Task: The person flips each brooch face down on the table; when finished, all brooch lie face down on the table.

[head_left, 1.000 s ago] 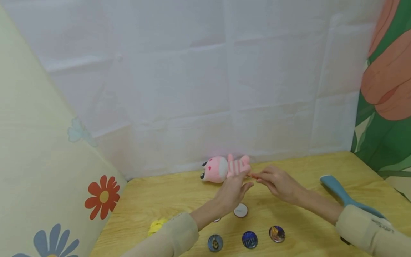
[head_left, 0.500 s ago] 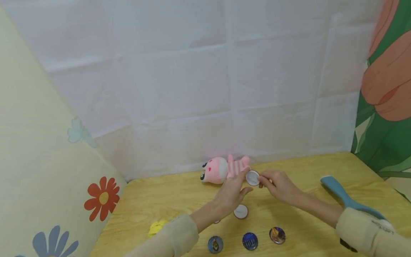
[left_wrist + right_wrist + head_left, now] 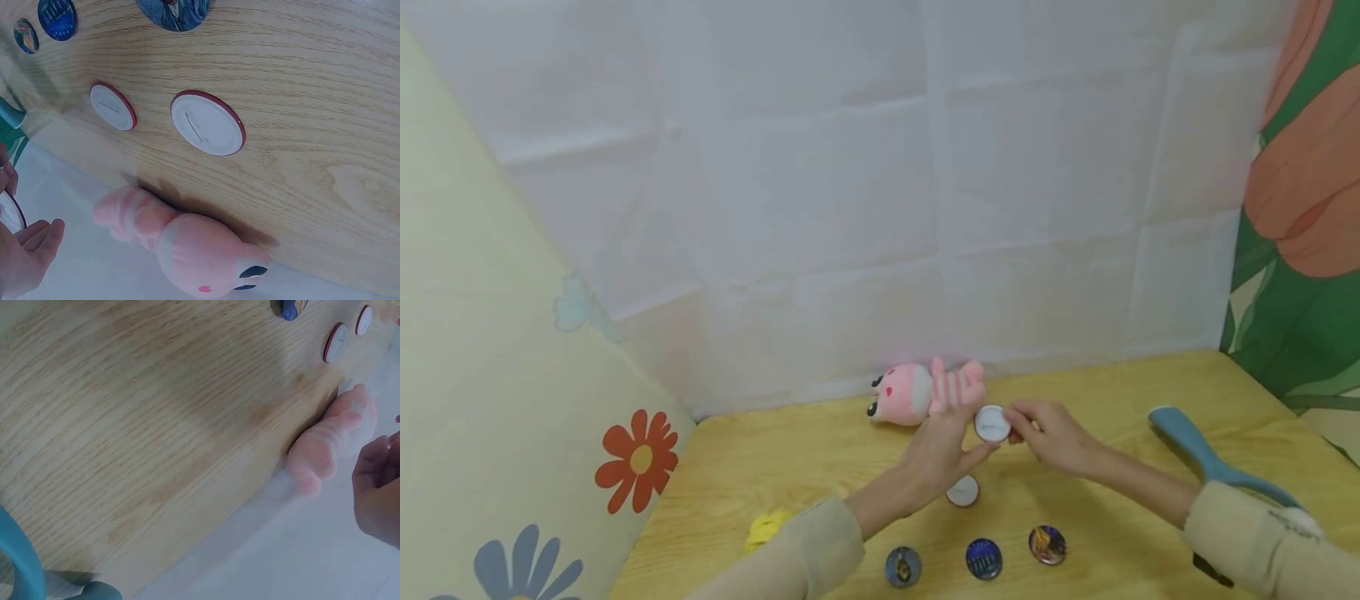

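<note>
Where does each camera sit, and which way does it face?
Head: on the head, facing forward and down over the table; left hand, right hand and sleeves show.
Left wrist: on that wrist, facing the plush and white discs; fingers at left edge.
Right wrist: likewise, facing table and blue tool; fingers at right edge.
Both wrist views share the plush and discs.

No words, numbers, labels or brands can be read; small marks on the right sleeve [image 3: 1232, 521] are blurred.
</note>
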`<state>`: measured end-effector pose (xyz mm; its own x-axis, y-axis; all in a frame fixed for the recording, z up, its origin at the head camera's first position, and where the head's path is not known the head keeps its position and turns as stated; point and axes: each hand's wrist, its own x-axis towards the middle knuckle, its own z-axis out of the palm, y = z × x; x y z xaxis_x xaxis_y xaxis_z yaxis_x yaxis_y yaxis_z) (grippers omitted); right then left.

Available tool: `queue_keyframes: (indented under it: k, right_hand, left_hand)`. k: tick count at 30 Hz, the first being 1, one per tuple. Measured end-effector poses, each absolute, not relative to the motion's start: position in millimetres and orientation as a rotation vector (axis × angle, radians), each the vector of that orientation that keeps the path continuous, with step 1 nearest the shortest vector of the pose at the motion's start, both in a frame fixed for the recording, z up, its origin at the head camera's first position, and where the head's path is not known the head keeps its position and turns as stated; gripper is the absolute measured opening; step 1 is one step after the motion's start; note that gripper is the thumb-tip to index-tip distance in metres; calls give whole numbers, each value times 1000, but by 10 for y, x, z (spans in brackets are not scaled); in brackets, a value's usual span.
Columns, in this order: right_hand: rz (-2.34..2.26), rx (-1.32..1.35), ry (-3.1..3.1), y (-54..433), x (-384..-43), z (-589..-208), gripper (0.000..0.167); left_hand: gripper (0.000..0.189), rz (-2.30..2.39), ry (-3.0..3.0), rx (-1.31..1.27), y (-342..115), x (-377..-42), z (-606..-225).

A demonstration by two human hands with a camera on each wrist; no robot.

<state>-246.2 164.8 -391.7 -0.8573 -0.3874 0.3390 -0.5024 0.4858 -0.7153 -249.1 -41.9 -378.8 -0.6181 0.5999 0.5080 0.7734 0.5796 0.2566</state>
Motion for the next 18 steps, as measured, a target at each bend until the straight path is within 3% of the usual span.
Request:
queue_keyframes:
  k: [4,8,18]
  right_hand:
    - [1215,857,-2557,1670,-2483,-3918,20]
    - [1028,984,-2441,1698,-2511,-3925,8]
    - [627,1250,-2305,1831,-2536,-3971,36]
  left_hand:
    - [53,-628,-2404,-1150,-430,-2489,-3799]
    - [45,-593,-2415,-1164,-434,-2472,-3822]
    - [28,-515,-2499,-1201,-398,-2468,-3875]
